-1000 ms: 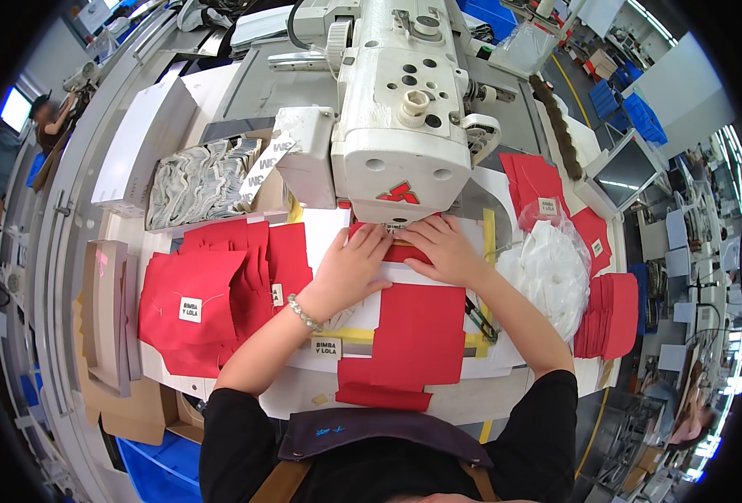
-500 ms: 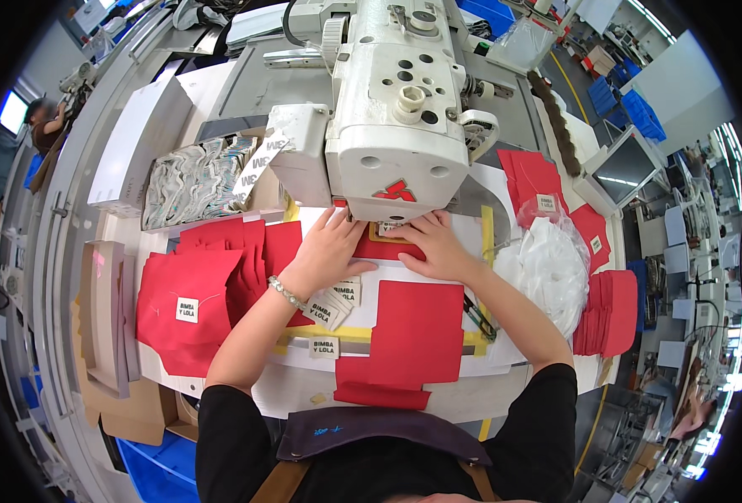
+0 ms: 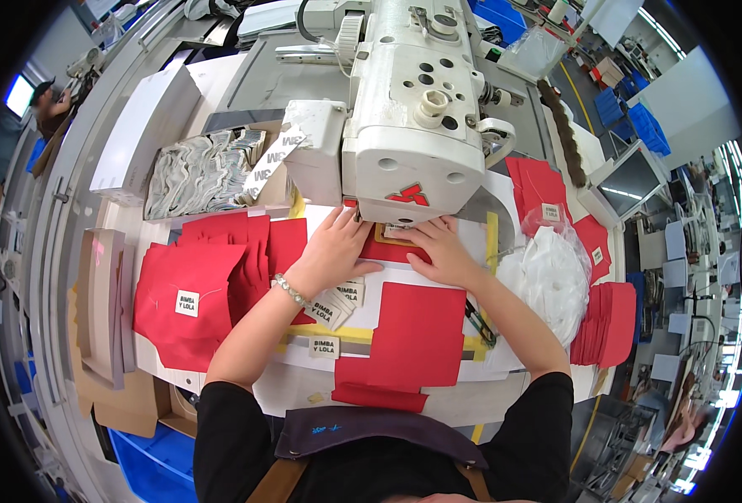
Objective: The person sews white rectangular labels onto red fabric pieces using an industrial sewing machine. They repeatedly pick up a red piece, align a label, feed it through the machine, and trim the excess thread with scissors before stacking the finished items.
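Observation:
Under the head of a white sewing machine (image 3: 413, 159) lies a red fabric piece (image 3: 394, 252), with a pale printed label (image 3: 398, 231) on it inside a yellow frame. My left hand (image 3: 335, 250) lies flat at the left of this piece, fingers stretched toward the machine and thumb pointing right. From the other side, my right hand (image 3: 446, 253) rests on it with fingers spread near the label. Both hands' fingertips are partly hidden by the machine head. Loose pale labels (image 3: 329, 308) lie fanned beside my left wrist, and one more label (image 3: 324, 347) lies closer to me.
Red pieces (image 3: 188, 272) are piled at left, one labelled. Flat red pieces (image 3: 417, 335) lie before me. Thread snips (image 3: 478, 323) rest by my right forearm. At right are a white plastic bag (image 3: 547, 281), red stacks (image 3: 610, 323) and a screen (image 3: 631, 184). A box of strips (image 3: 203, 174) stands back left.
The whole view has shifted slightly, the machine appearing a little further right. Both hands stay on the red piece, with no clear change in their pose.

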Motion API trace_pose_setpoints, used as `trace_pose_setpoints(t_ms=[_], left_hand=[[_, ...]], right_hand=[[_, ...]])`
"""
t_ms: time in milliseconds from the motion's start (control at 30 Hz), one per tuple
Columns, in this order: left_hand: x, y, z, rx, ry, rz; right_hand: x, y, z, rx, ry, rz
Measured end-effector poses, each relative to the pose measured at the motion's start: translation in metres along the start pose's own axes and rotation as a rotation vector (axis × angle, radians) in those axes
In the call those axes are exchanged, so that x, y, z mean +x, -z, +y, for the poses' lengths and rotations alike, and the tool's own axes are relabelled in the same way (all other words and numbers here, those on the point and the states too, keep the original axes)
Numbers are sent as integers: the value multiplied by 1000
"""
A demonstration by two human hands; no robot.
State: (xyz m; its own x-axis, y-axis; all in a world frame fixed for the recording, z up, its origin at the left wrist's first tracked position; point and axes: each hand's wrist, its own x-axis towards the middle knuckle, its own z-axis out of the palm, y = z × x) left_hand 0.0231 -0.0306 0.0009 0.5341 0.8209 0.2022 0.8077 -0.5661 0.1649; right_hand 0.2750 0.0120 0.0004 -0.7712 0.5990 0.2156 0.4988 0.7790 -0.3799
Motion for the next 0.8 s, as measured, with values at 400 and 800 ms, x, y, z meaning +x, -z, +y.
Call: trace_pose_setpoints(t_ms=[400,800], left_hand=[[4,1,4,2,17,-10],[7,4,5,-56,69,-122]], right_hand=[[-7,7,6,-83,54,-38],[-2,9,4,-114,62,-42]])
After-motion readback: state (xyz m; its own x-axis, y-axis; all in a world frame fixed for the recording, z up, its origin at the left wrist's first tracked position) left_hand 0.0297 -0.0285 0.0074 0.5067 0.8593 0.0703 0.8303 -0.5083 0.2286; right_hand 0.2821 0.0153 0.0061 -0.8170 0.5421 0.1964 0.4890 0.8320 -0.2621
